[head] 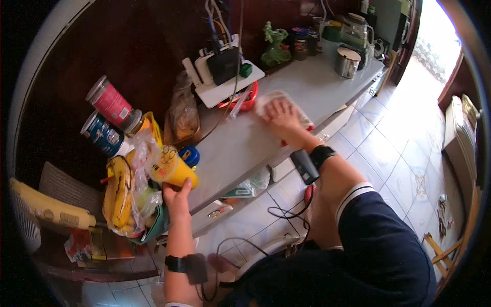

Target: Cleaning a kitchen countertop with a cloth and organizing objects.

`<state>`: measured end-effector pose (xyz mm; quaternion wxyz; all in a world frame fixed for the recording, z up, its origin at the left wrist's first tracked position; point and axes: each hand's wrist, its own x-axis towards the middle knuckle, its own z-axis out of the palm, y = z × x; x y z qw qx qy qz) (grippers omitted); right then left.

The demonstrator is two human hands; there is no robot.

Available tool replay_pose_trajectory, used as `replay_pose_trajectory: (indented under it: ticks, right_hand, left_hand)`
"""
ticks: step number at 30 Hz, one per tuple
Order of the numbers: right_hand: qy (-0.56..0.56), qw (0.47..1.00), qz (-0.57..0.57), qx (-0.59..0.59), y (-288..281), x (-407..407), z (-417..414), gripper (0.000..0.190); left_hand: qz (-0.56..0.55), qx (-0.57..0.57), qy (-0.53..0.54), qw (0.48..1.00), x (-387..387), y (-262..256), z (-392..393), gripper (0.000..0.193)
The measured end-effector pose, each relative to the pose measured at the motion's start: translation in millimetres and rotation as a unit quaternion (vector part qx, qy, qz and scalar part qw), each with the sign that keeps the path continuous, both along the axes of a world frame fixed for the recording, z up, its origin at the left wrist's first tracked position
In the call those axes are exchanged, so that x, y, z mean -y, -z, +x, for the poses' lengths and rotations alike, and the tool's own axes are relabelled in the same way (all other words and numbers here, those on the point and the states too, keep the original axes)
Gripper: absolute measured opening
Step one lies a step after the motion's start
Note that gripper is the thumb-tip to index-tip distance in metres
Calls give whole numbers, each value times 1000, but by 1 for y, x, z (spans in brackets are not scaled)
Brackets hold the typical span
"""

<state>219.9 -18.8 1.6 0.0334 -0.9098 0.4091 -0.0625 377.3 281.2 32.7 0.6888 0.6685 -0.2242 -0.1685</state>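
Flat on a light cloth with red edging, my right hand presses down on the grey cabinet top. My left hand grips the lower part of a yellow plastic cup, which leans to the left. Beside the cup are a clear plastic bag and ripe bananas. A blue round object sits just behind the cup. Between my hands and the wall, a red basket holds small items.
A white shelf bears a black box and cables; one cable hangs over the cabinet top. A green figurine, a metal canister and a glass pitcher stand farther right. Jars stand at the left. An open drawer juts out below.
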Motion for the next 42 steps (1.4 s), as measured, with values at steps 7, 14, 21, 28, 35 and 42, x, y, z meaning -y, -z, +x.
replay_pose_trajectory:
  ticks: [7,14,21,28,35,42]
  right_hand:
    - [-191,979,2,75,8,-114,36,59]
    - [-359,840,248,322,-9,-115,15,66]
    - [-329,739,455,372,-58,-136,-25,71]
    - [-111,713,397,567,-49,-1,-78,51]
    - [23,780,156,606,-15,102,-67,58]
    - [87,823,-48,559,-5,93,-55,65]
  left_hand:
    - [2,17,-44,999,-10,5,-8,53]
    - [43,49,4,998,-12,-1,-66,49]
    - [50,137,141,979,19,-18,-99,62]
    - [148,218,292,920,2,-21,-96,62]
    - [211,-4,180,961,-68,24,-57,38]
    - [86,-80,149,982,-92,47,-35,32]
